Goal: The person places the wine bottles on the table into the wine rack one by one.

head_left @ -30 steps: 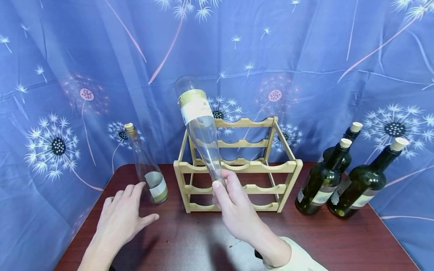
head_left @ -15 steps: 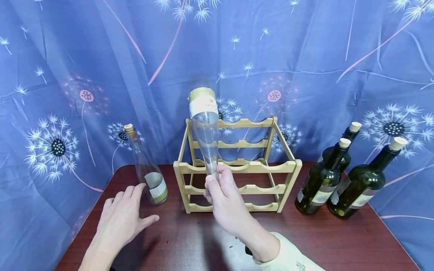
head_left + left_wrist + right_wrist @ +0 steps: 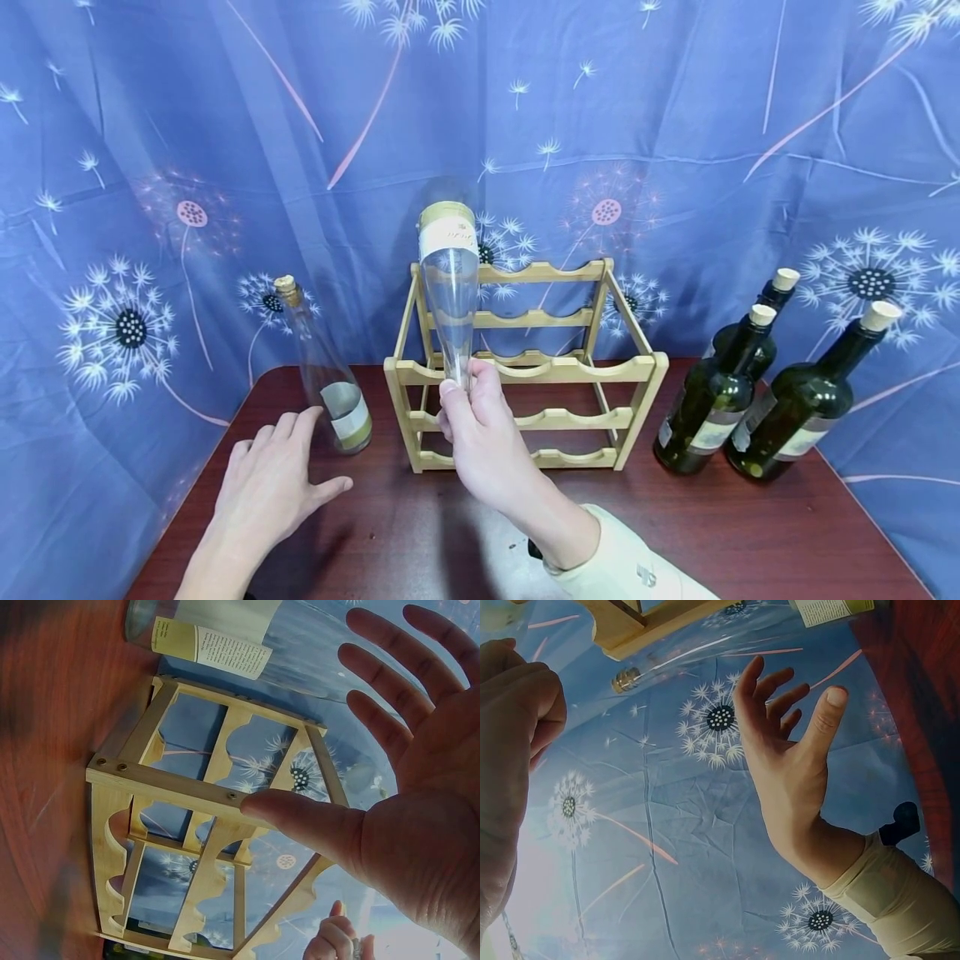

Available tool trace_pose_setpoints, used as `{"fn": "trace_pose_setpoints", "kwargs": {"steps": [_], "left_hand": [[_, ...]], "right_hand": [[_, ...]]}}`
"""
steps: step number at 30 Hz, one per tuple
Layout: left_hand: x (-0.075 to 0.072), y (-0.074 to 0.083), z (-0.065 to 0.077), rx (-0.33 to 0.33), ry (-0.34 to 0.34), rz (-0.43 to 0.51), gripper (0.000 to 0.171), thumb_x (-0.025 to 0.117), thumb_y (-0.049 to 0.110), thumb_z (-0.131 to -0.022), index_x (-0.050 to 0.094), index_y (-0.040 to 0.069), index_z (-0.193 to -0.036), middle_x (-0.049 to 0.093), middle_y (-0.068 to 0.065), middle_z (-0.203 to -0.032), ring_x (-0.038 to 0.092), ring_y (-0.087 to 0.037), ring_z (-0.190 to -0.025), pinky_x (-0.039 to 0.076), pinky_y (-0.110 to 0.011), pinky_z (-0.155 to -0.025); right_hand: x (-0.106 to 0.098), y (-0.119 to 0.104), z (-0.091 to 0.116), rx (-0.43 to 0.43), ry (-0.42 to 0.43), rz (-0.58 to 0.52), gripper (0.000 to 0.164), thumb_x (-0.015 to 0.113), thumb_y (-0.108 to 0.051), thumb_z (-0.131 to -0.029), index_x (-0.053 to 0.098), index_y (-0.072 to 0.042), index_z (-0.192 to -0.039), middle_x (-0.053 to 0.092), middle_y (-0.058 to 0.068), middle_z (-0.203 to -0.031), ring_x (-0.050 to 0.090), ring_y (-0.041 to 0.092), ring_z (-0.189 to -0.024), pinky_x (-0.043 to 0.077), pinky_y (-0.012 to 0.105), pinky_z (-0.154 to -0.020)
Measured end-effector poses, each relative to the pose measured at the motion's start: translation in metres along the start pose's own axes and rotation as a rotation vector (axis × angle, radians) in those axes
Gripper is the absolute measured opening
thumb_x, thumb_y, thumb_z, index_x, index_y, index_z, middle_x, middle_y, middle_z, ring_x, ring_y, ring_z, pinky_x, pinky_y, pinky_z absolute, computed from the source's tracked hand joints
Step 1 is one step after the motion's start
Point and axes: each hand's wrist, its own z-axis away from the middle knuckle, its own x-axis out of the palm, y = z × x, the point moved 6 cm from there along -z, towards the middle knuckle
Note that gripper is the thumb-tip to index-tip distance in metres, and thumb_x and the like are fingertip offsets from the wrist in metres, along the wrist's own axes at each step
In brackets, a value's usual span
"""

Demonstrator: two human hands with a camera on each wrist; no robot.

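My right hand [image 3: 483,442] grips the neck of a clear glass wine bottle [image 3: 450,283], held in the air with its base end up and away from me. That bottle stands out in front of the left side of a wooden wine rack [image 3: 562,371], and its mouth is hidden in the fist. My left hand [image 3: 262,483] is held above the table with fingers loosely extended and thumb apart. Nearest to it, a second clear bottle [image 3: 348,417] with a cork stands upright. The left wrist view shows the left palm [image 3: 435,817] holding nothing.
Three dark green corked bottles stand together on the right: a front one [image 3: 705,400], a right one [image 3: 795,400] and one behind [image 3: 731,342]. The rack has scalloped rails on several levels. A blue dandelion-print curtain [image 3: 300,100] hangs behind the reddish-brown table [image 3: 675,533].
My right hand has moved left and slightly away with the clear bottle, which has swung from a leftward lean to nearly straight. My left hand stays where it was.
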Motion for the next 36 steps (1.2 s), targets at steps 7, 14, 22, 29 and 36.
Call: {"fn": "trace_pose_setpoints", "kwargs": {"steps": [7, 14, 22, 29, 36], "left_hand": [[0.001, 0.000, 0.000, -0.003, -0.008, -0.001, 0.102, 0.079, 0.066, -0.058, 0.047, 0.006, -0.135, 0.058, -0.016, -0.112, 0.056, -0.041, -0.097, 0.038, -0.054, -0.071], [0.002, 0.000, 0.001, -0.004, -0.013, 0.003, 0.102, 0.079, 0.066, -0.059, 0.046, 0.006, -0.135, 0.058, -0.016, -0.113, 0.056, -0.041, -0.098, 0.037, -0.054, -0.071], [0.000, -0.001, -0.002, 0.001, -0.011, 0.002, 0.103, 0.078, 0.066, -0.059, 0.045, 0.005, -0.135, 0.057, -0.017, -0.114, 0.055, -0.042, -0.099, 0.038, -0.055, -0.073], [-0.001, 0.000, -0.005, 0.015, 0.007, 0.008, 0.102, 0.079, 0.065, -0.059, 0.046, 0.005, -0.135, 0.057, -0.018, -0.112, 0.055, -0.042, -0.097, 0.038, -0.055, -0.071], [0.000, -0.002, -0.004, 0.002, -0.001, 0.010, 0.104, 0.079, 0.066, -0.058, 0.046, 0.005, -0.135, 0.057, -0.019, -0.113, 0.055, -0.042, -0.096, 0.038, -0.055, -0.069]], "right_hand": [[0.003, 0.003, 0.000, 0.043, -0.020, -0.047, 0.025, 0.040, -0.024, -0.103, 0.034, -0.006, -0.118, 0.040, 0.004, -0.070, 0.043, 0.022, -0.066, 0.034, 0.024, -0.058], [0.008, 0.008, 0.000, 0.077, -0.010, -0.102, 0.028, 0.042, -0.023, -0.103, 0.033, -0.005, -0.122, 0.042, 0.005, -0.071, 0.042, 0.020, -0.065, 0.034, 0.023, -0.056], [0.008, 0.008, -0.002, 0.064, 0.006, -0.103, 0.026, 0.041, -0.023, -0.103, 0.033, -0.004, -0.118, 0.040, 0.004, -0.069, 0.040, 0.018, -0.061, 0.032, 0.023, -0.054], [0.008, 0.007, -0.002, 0.064, 0.007, -0.131, 0.029, 0.041, -0.023, -0.103, 0.031, -0.003, -0.122, 0.040, 0.005, -0.071, 0.039, 0.019, -0.062, 0.033, 0.023, -0.057], [0.011, 0.011, -0.002, 0.107, 0.009, -0.143, 0.029, 0.041, -0.024, -0.103, 0.032, -0.005, -0.124, 0.040, 0.005, -0.071, 0.037, 0.017, -0.062, 0.032, 0.023, -0.057]]}}
